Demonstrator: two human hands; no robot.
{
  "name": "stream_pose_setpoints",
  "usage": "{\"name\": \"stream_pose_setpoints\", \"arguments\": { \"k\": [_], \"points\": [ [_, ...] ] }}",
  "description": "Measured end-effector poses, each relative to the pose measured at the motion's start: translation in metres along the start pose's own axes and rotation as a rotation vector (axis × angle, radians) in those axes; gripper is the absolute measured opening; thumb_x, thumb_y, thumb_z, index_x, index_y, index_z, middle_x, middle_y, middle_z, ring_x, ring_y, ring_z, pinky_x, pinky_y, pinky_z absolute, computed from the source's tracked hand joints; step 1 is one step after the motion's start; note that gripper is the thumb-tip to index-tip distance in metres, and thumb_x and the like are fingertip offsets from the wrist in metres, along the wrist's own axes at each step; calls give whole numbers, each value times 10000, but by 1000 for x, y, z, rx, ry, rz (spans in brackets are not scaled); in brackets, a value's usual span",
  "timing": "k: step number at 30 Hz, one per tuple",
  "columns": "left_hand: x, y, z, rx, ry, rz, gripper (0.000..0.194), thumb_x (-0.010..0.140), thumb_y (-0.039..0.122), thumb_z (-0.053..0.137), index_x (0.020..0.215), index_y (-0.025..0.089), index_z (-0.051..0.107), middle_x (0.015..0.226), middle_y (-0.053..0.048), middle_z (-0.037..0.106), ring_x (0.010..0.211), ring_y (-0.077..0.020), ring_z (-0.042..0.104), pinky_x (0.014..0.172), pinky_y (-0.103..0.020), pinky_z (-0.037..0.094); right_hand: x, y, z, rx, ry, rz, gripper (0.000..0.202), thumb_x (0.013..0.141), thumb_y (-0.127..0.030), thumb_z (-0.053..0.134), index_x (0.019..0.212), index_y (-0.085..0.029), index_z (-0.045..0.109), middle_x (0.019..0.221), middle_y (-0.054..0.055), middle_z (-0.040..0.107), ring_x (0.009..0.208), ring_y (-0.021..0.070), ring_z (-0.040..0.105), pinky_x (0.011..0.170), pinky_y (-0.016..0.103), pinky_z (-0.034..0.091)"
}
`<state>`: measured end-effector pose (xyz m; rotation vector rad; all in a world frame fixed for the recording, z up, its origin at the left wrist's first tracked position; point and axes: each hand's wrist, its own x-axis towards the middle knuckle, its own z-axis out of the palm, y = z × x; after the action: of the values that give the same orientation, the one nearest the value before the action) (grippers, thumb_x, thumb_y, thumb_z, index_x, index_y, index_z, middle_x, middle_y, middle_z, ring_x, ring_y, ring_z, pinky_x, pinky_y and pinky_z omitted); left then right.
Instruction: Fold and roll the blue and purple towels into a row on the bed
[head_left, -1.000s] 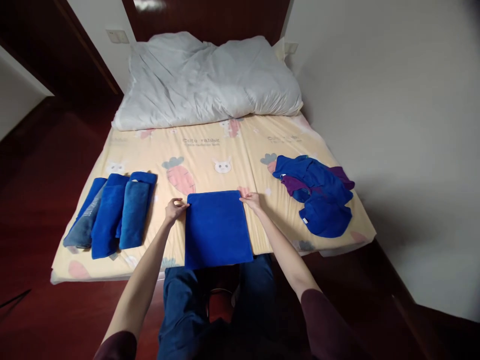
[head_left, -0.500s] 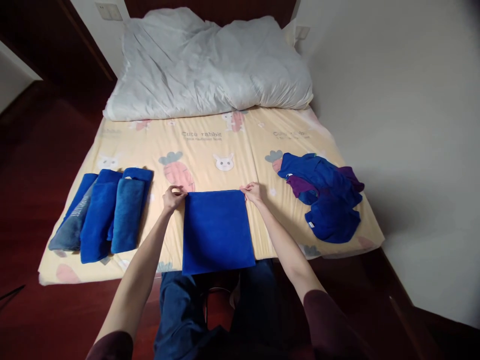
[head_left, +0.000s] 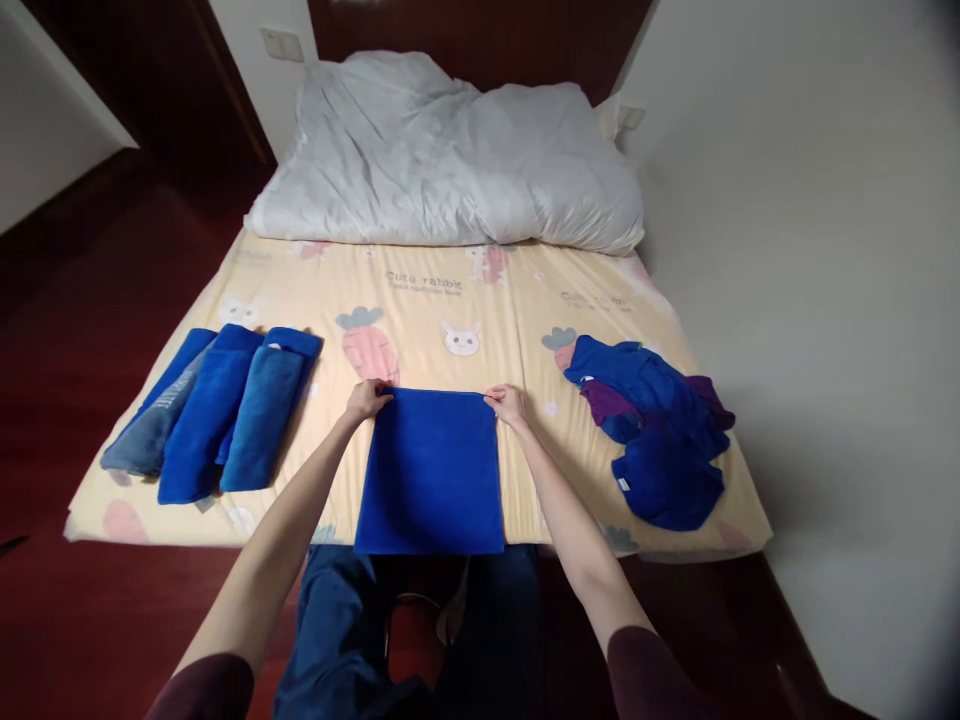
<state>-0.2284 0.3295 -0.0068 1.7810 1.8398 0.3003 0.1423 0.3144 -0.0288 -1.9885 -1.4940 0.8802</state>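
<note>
Royal-blue and plush, the folded rectangular towel (head_left: pixel 430 472) lay flat on the near edge of the cream cartoon-print bed sheet (head_left: pixel 420 300), directly between the two hands, its near edge hanging a little past the mattress. From my remote seat I saw the left hand (head_left: pixel 367 400) at the towel's far left corner and the right hand (head_left: pixel 508 404) at its far right corner, both arms stretched forward over the person's dark blue trousers (head_left: pixel 337 640).

The fingertips were small and partly tucked against the cloth, so I could not make out which fingers met. Each hand was nearly closed, pinching its own corner of the towel.

To the left lay three folded blue towels side by side (head_left: pixel 210 410); to the right sat a loose heap of blue and purple cloths (head_left: pixel 652 430). A rumpled white duvet (head_left: pixel 450 160) covered the head of the bed.
</note>
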Motion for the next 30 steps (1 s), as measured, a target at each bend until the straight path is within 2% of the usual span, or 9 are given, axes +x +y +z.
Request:
{"name": "stream_pose_setpoints", "arguments": {
  "k": [4,9,12,15,18,20,22,26,30],
  "points": [
    [7,6,-2,51,-46,42,162,748,308,724,840,174,735,791,-42,710,858,-218,688,768,-270,510,6,4,-2,-89,-118,-7,155,778,-206,775,932,-188,768,893,40,796,851,189,762,795,270,582],
    [18,0,-6,-12,-82,34,193,775,281,735,920,158,707,860,-43,727,850,-204,683,762,-268,503,21,10,-1,-139,-179,-5,113,795,-201,777,897,-166,743,880,42,788,777,168,744,715,239,552],
    [26,-4,-10,-112,-20,-40,248,820,255,723,1033,142,667,968,-75,746,894,-201,691,800,-279,516,32,-1,-2,-182,-65,-11,107,838,-239,749,923,-177,731,871,41,779,770,174,724,724,256,539],
    [26,8,-6,-127,213,-103,297,923,210,599,1208,129,611,1133,-145,728,1046,-241,680,905,-353,524,28,-30,5,-268,139,-137,184,923,-214,633,1081,-175,719,1013,88,777,964,222,707,884,328,531],
    [5,30,14,46,398,95,370,988,207,464,1332,144,587,1406,-195,600,1340,-308,531,1101,-492,428,0,-61,29,-395,205,-428,369,1018,-253,479,1334,-145,635,1354,169,661,1290,290,569,1091,446,432],
    [-15,38,35,148,321,373,420,1015,286,439,1390,160,582,1543,-164,491,1475,-310,391,1208,-509,318,-24,-68,49,-453,96,-627,459,1062,-344,403,1457,-166,553,1537,145,519,1439,282,439,1181,466,349],
    [-30,34,54,205,253,496,499,1025,387,432,1451,158,552,1611,-139,413,1534,-307,299,1259,-497,242,-40,-61,63,-486,-35,-726,519,1076,-414,359,1534,-199,474,1625,96,412,1516,243,342,1243,452,273],
    [-25,12,66,221,308,362,651,1022,473,403,1558,106,422,1653,-154,324,1555,-306,256,1280,-491,207,-26,-33,55,-547,-17,-471,606,1083,-460,274,1608,-165,340,1684,93,278,1577,230,216,1287,480,173],
    [-17,20,52,210,346,244,668,1017,418,398,1550,15,398,1642,-217,303,1559,-339,230,1277,-537,199,-13,-46,34,-628,12,-282,611,1080,-407,293,1597,-85,341,1685,143,236,1587,282,171,1287,548,113]
  ]
}}
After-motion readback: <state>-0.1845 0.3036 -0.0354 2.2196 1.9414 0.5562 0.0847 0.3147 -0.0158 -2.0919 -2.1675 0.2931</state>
